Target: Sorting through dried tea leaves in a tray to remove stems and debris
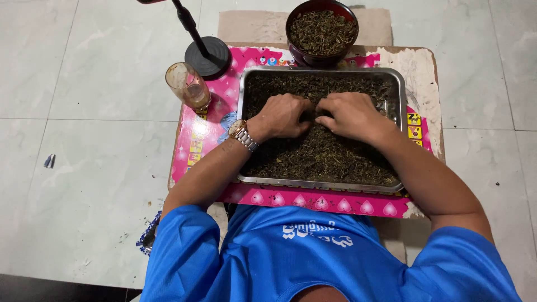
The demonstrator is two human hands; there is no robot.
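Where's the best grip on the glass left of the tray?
Judging by its pose, wrap the fingers round the upper wall of the glass, coming from its left. It leans slightly, the tray and left hand crowd its right, and the black stand sits behind.

Pale marbled floor tiles (100, 184) with thin grout lines fill the room — evenly lit. A low bench (419, 67) with worn, chipped edges stands on them — pink patterned covering (313, 201) on top.
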